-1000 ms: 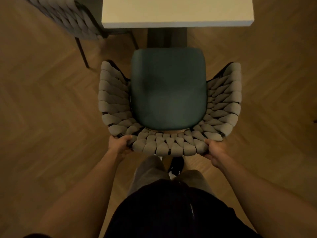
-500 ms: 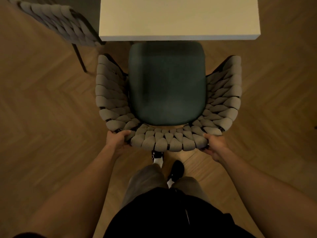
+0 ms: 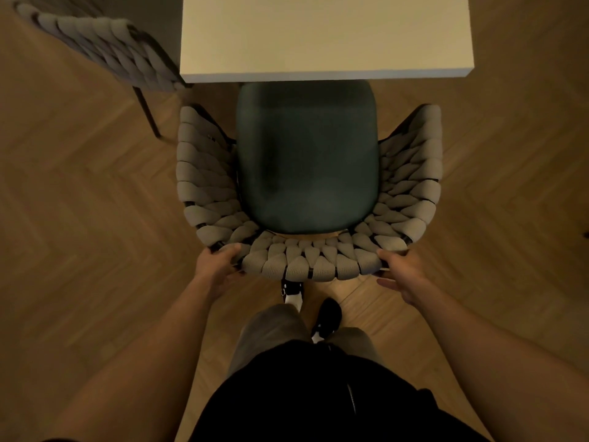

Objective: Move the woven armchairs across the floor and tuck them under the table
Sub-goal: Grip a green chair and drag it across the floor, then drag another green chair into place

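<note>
A woven armchair (image 3: 204, 193) with grey braided arms and back and a dark green seat cushion (image 3: 306, 157) stands in front of me, facing the white table (image 3: 325, 33). The cushion's front edge sits just under the table's near edge. My left hand (image 3: 216, 266) grips the back rim at its left corner, thumb on top. At the right corner my right hand (image 3: 403, 272) holds the rim between the thumb above and the fingers below. A second woven armchair (image 3: 105, 49) stands at the table's left side, partly cut off by the frame.
Herringbone wooden floor (image 3: 79, 250) spreads out on both sides of the chair. The second chair's dark leg (image 3: 148, 113) stands close to the left arm of the held chair. My legs and black shoes (image 3: 328, 317) are right behind the chair back.
The armchair slid forward toward the table, and its seat front went from short of the table edge to just under it. Both hands stayed on the back rim.
</note>
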A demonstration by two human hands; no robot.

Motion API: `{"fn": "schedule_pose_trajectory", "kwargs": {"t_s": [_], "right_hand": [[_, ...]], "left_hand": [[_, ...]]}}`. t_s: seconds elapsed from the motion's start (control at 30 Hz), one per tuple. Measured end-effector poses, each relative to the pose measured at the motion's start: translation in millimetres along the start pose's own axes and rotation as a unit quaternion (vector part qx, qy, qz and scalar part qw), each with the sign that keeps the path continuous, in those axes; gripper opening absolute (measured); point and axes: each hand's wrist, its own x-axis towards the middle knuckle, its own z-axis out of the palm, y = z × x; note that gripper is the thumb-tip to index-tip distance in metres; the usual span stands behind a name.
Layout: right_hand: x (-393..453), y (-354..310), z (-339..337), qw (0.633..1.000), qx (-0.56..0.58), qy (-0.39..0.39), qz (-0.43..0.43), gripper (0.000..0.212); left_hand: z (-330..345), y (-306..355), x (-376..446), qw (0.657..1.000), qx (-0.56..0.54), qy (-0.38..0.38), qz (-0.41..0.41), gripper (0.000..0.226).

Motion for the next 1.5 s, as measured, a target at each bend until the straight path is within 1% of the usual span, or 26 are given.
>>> {"fn": "schedule_pose_trajectory", "kwargs": {"t_s": [0.07,0.17,0.2,0.23,0.3,0.37,0.43,0.5,0.6,0.67,0.87,0.93,1.0,1.23,1.27,1.37,1.5], "right_hand": [[-4,-1,-2,1.000,-0.013,0.001,-0.011,0.029],[-13,-3,-6,0.999,-0.039,0.002,-0.022,0.026],[-16,-3,-8,0.999,-0.046,0.003,-0.022,0.024],[-19,-3,-10,0.998,-0.054,0.004,-0.020,0.022],[-26,-2,-14,0.997,-0.071,0.001,-0.015,0.020],[-34,-2,-18,0.997,-0.077,-0.008,-0.017,0.017],[-42,0,-23,0.996,-0.086,-0.012,-0.028,0.012],[-47,5,-27,0.994,-0.101,-0.010,-0.039,0.011],[-50,13,-32,0.992,-0.122,-0.005,-0.034,0.012],[-52,18,-36,0.990,-0.138,-0.008,-0.028,0.011],[-60,34,-56,0.991,-0.131,-0.006,-0.029,0.010],[-61,41,-67,0.992,-0.122,0.005,-0.031,0.005],[-63,50,-79,0.994,-0.108,0.015,-0.026,0.005],[-52,84,-151,0.997,-0.060,0.052,0.012,0.008],[-48,90,-164,0.997,-0.048,0.059,0.017,0.007],[-33,105,-206,0.997,-0.020,0.069,0.029,0.010],[-16,117,-265,0.997,-0.023,0.064,0.035,0.008]], "left_hand": [[-3,1,-2,1.000,0.026,0.009,0.000,0.039],[-13,1,-5,0.992,0.116,0.040,0.017,0.065],[-14,2,-9,0.988,0.140,0.053,0.025,0.067],[-16,3,-12,0.985,0.159,0.065,0.036,0.062],[-18,4,-19,0.976,0.194,0.080,0.059,0.044],[-18,8,-27,0.969,0.224,0.074,0.078,0.031],[-15,12,-35,0.958,0.263,0.048,0.103,0.017],[-7,19,-41,0.945,0.301,0.000,0.131,0.007],[12,29,-48,0.915,0.362,-0.061,0.170,0.005],[28,35,-48,0.893,0.403,-0.086,0.181,0.004],[93,38,-45,0.833,0.499,-0.161,0.178,0.006],[119,38,-51,0.795,0.542,-0.192,0.193,0.008],[144,37,-58,0.762,0.576,-0.219,0.199,0.008],[260,28,-89,0.675,0.650,-0.290,0.196,0.005],[279,26,-94,0.664,0.660,-0.293,0.194,0.004],[335,19,-108,0.649,0.677,-0.295,0.184,0.002],[398,4,-125,0.619,0.700,-0.293,0.205,0.007]]}}
